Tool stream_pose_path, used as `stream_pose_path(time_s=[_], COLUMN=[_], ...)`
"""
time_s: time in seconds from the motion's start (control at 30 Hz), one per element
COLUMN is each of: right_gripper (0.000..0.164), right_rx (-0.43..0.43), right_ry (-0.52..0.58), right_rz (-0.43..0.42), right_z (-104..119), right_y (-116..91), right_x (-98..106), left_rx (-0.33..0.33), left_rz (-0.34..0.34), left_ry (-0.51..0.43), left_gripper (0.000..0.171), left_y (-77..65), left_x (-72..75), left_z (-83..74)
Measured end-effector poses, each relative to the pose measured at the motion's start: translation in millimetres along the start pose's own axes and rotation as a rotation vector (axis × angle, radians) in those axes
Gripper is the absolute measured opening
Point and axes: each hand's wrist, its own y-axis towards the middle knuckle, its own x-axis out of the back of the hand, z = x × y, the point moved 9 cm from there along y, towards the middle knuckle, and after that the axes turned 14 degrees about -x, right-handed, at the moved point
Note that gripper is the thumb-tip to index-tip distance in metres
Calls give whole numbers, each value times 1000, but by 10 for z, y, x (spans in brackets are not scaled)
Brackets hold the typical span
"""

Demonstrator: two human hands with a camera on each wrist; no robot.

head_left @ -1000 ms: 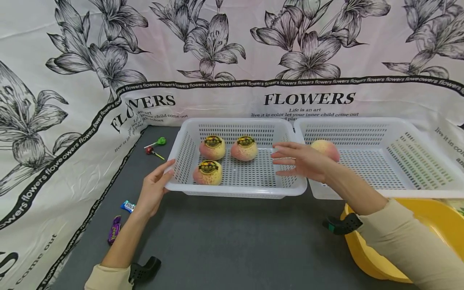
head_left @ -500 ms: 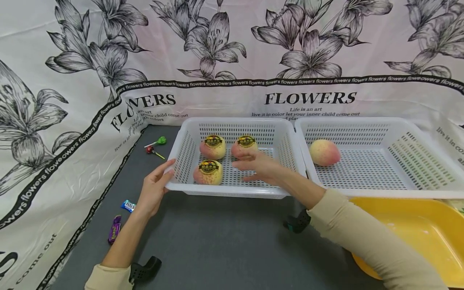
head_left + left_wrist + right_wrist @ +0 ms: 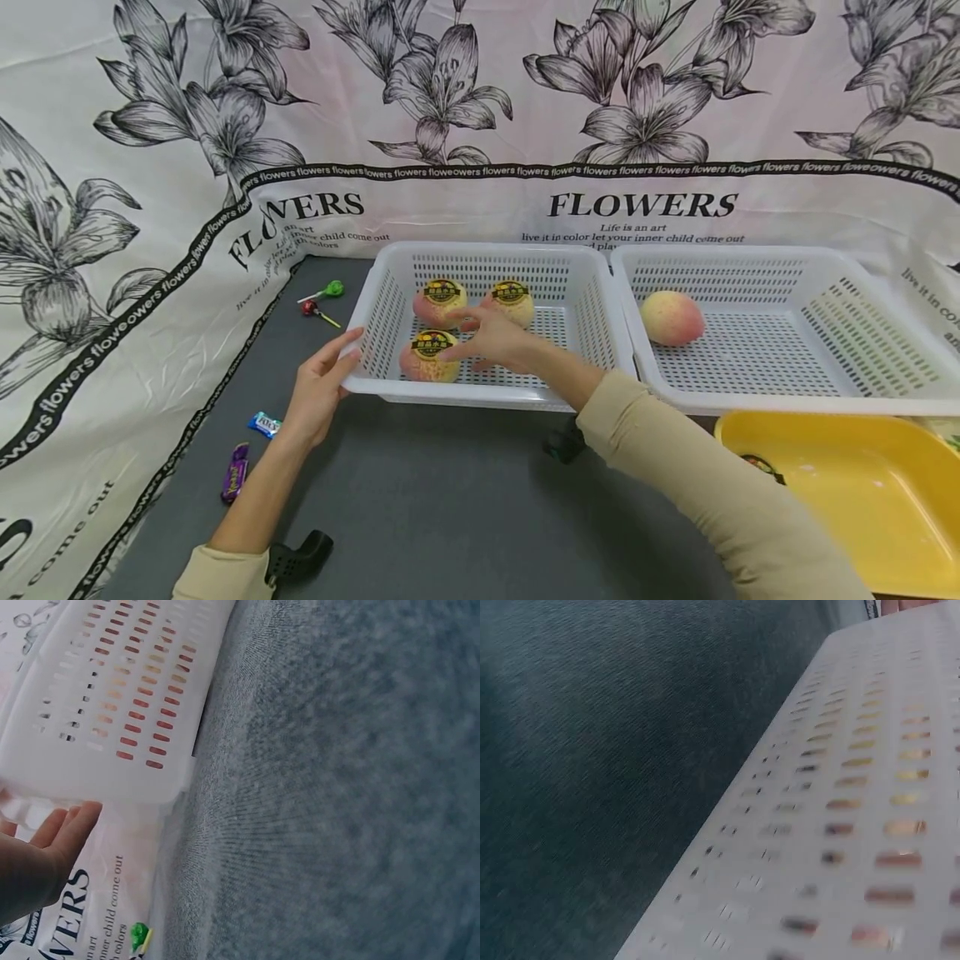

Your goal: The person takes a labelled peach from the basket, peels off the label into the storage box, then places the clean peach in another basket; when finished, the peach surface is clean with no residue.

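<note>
At the left end of the left white plastic basket [image 3: 543,396], my left hand [image 3: 315,387] holds the rim between thumb and fingers. Three pink-and-yellow peaches lie in that basket, each bearing a black and gold sticker: a back-left peach [image 3: 431,312], a back-right peach [image 3: 521,310] and a front peach [image 3: 427,367]. My right hand [image 3: 498,340] reaches in over them with fingers spread, thumb and index right at the front peach's sticker. In the right wrist view the basket's slotted wall [image 3: 855,795] hides this hand's work.
A second white basket [image 3: 795,404] adjoins on the right, with a stickerless peach [image 3: 672,318]. Before it stands a yellow basin [image 3: 862,500] with a sticker [image 3: 763,468] inside. Green [image 3: 333,289] and red [image 3: 308,307] lollipops, a blue-wrapped candy [image 3: 265,425] and a purple-wrapped candy [image 3: 236,473] lie left.
My right hand has moved left from between the two baskets to the front peach. The sticker in the yellow basin has come into sight. My left hand stays on the rim.
</note>
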Motion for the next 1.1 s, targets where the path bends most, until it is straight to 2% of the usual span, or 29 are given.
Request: stream_pose_path(time_s=[0.17,0.33,0.47,0.6,0.77,0.9,1.1], right_gripper=[84,84,81,76,76,78,74], right_rx=[54,148,168,160,157,160,163], right_ry=[-98,-103,-155,-208,-187,-169,-155], right_rz=[40,59,23,-22,-19,-26,-105], right_z=[91,202,224,223,226,233,298], right_y=[15,25,60,84,83,20,-154], right_x=[-185,-298,-318,-297,-261,-185,0], left_rx=[15,16,17,11,4,6,11], left_rz=[5,0,2,2,0,-3,-2], left_ry=[3,4,1,-10,-16,-15,-11], left_gripper=[46,46,46,46,45,45,45], left_y=[0,0,-5,-2,6,12,9], left_x=[1,14,16,16,8,0,-6], left_z=[9,10,12,5,-5,-4,-8])
